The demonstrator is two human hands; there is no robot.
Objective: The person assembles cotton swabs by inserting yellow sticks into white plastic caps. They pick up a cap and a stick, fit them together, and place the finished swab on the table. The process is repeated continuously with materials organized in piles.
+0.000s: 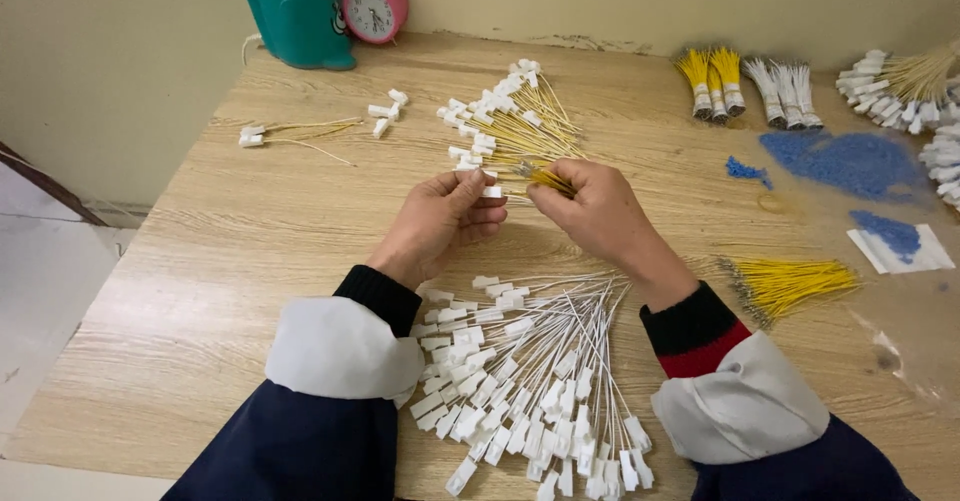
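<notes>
Left hand (440, 223) is pinching a white plug (491, 192) above the table (230, 261), and my right hand (592, 204) is gripping thin yellow wires (550, 178). I'm guessing they're light and bendy, so I'm holding them near the tips.

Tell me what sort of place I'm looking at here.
Probably a home or small-workshop assembly bench: a wooden table with a heap of white-wire connectors, bundled yellow wires, and a pink alarm clock.
</notes>
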